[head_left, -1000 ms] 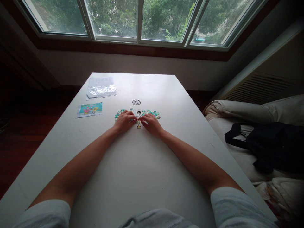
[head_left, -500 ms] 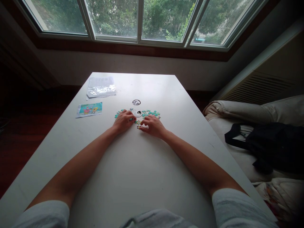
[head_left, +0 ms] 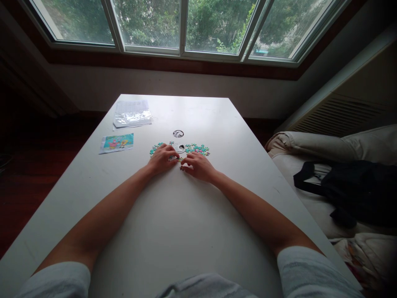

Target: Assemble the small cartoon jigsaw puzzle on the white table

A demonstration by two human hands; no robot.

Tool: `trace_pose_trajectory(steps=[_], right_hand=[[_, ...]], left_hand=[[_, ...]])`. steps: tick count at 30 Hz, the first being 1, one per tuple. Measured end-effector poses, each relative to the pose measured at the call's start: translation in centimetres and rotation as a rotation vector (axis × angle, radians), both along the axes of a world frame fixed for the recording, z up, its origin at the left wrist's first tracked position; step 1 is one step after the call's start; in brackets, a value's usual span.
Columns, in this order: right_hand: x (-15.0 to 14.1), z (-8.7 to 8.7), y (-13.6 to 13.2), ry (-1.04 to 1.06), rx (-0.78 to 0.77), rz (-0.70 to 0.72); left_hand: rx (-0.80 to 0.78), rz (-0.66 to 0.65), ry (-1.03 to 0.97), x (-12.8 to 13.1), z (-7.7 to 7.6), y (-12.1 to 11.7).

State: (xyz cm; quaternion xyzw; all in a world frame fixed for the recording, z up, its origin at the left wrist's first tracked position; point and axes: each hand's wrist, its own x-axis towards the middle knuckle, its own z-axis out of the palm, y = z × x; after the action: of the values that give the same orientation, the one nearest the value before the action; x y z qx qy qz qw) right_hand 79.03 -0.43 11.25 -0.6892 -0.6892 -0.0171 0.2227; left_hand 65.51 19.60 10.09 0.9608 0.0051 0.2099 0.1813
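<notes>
Left to right on the white table [head_left: 182,231]: a picture card [head_left: 118,143]; teal puzzle pieces [head_left: 153,149] beside the curled left hand [head_left: 163,159], grip indiscernible; yellow pieces [head_left: 180,159] between the near but separate hands; a dark piece [head_left: 181,168] at the right hand [head_left: 199,166], its hold likewise unclear.

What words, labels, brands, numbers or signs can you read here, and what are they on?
None can be read.
Plastic-covered papers: faint marks, too blurred to read.
Picture card: any lettering is too small to make out.
Puzzle pieces: no lettering can be made out.
</notes>
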Motion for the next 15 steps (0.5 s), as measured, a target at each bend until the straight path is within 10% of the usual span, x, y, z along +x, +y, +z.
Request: trace_pose_trajectory(steps=[15], right_hand=[[1.6,1.1,-0.7,0.061,-0.094,0.13]], left_hand=[[-0.007,-0.016,0.007,-0.1,0.1,0.1]])
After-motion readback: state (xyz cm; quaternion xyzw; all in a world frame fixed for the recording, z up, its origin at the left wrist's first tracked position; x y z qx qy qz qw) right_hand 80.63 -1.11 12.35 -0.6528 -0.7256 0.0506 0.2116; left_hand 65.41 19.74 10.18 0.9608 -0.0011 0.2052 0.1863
